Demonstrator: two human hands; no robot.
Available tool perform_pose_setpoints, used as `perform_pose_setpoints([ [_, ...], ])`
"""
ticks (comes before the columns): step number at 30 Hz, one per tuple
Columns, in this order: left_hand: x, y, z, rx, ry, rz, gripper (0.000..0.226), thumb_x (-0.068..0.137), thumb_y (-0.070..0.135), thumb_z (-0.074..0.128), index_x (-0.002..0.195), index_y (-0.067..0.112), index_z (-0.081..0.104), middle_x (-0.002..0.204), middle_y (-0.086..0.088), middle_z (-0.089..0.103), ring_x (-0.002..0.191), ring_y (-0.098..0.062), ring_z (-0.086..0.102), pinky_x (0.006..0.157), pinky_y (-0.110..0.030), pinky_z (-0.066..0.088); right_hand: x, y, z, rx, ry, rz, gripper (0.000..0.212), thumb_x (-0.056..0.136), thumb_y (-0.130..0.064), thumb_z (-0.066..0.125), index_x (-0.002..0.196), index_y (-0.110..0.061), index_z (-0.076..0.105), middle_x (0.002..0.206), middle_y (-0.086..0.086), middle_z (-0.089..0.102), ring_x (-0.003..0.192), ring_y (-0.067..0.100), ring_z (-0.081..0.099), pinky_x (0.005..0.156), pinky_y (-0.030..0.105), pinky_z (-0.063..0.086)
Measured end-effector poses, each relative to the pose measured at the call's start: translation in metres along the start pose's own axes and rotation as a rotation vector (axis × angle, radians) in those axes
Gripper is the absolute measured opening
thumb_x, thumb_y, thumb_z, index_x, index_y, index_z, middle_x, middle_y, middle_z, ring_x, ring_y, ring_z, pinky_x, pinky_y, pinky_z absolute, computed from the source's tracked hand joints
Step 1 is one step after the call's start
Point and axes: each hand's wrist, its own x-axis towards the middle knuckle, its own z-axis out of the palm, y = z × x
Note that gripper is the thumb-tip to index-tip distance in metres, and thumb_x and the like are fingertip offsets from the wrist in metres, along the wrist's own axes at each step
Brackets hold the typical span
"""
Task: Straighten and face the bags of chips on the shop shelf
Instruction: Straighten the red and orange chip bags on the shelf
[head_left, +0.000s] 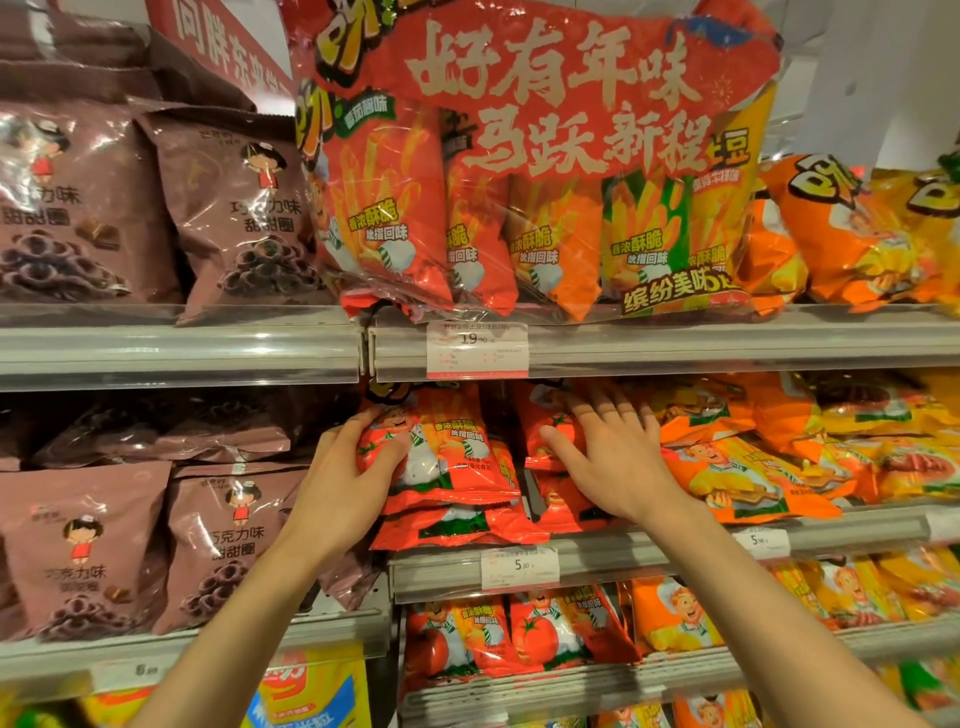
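- Head view: the left hand (347, 470) grips the left edge of a red bag (452, 452) on the middle shelf (649, 551), thumb on its front and fingers curled round its side.
- The red bag lies tilted on a stack of red bags (457, 525), just above the 5.90 price tag (519, 566).
- The right hand (605, 457) lies flat with straight, spread fingers on a second red stack (556, 499) just to the right; it clasps nothing.
- Orange bags (737, 473) lean untidily just right of that hand.
- On the shelf above, a large multipack (530, 171) stands facing out, over a 19.90 tag (477, 348).
- Brown bags (234, 208) fill the left bay, upright above and below.
- More red bags (498, 634) stand on the shelf beneath the hands.
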Motion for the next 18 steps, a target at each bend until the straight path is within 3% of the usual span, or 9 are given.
perform_pose_setpoints([
  [2, -0.004, -0.001, -0.002, -0.042, -0.009, 0.009, 0.070, 0.085, 0.068, 0.054, 0.146, 0.039, 0.041, 0.138, 0.005, 0.047, 0.123, -0.014, 0.054, 0.108, -0.045, 0.045, -0.005, -0.005, -0.006, 0.044, 0.080, -0.029, 0.074, 0.094, -0.067, 0.024, 0.141, -0.019, 0.053, 0.143, 0.009, 0.055, 0.138, 0.032, 0.041, 0.117, 0.051, 0.025],
  [6, -0.013, -0.001, -0.002, -0.104, 0.000, 0.030, 0.056, 0.093, 0.051, 0.059, 0.145, 0.039, 0.043, 0.137, 0.006, 0.044, 0.121, -0.011, 0.052, 0.106, -0.041, 0.046, -0.020, -0.033, -0.019, 0.302, 0.198, -0.108, 0.045, 0.098, -0.050, 0.052, 0.126, -0.018, 0.065, 0.118, 0.003, 0.062, 0.112, 0.023, 0.055, 0.092, 0.033, 0.041],
  [9, -0.022, -0.001, -0.006, -0.157, -0.018, 0.059, 0.051, 0.091, 0.050, 0.062, 0.139, 0.047, 0.045, 0.138, 0.010, 0.045, 0.118, -0.005, 0.054, 0.100, -0.036, 0.051, -0.030, -0.063, -0.023, 0.426, -0.020, -0.069, 0.055, 0.097, -0.059, 0.047, 0.133, -0.020, 0.059, 0.114, -0.001, 0.065, 0.104, 0.018, 0.061, 0.080, 0.028, 0.042],
  [12, -0.033, -0.004, -0.012, -0.228, -0.066, 0.059, 0.059, 0.082, 0.056, 0.072, 0.135, 0.054, 0.045, 0.135, 0.015, 0.052, 0.118, -0.007, 0.060, 0.097, -0.041, 0.055, -0.031, -0.080, -0.017, 0.539, -0.236, 0.052, 0.079, 0.092, -0.074, 0.037, 0.146, -0.018, 0.043, 0.118, 0.002, 0.067, 0.112, 0.023, 0.062, 0.088, 0.034, 0.047],
  [15, -0.040, -0.005, -0.014, -0.305, -0.121, 0.023, 0.071, 0.082, 0.040, 0.076, 0.142, 0.044, 0.038, 0.131, 0.015, 0.056, 0.104, -0.001, 0.068, 0.080, -0.028, 0.060, -0.035, -0.086, -0.014, 0.691, -0.231, 0.102, 0.080, 0.089, -0.072, 0.046, 0.148, -0.017, 0.040, 0.088, -0.007, 0.060, 0.088, 0.013, 0.062, 0.070, 0.030, 0.046],
  [18, -0.039, 0.003, -0.014, -0.396, -0.138, -0.089, 0.069, 0.084, 0.041, 0.072, 0.142, 0.039, 0.034, 0.121, 0.017, 0.059, 0.093, 0.002, 0.070, 0.073, -0.019, 0.057, -0.044, -0.083, -0.015, 0.792, -0.212, 0.118, 0.068, 0.090, -0.061, 0.058, 0.145, -0.022, 0.044, 0.084, -0.010, 0.059, 0.075, 0.005, 0.060, 0.063, 0.025, 0.043],
])
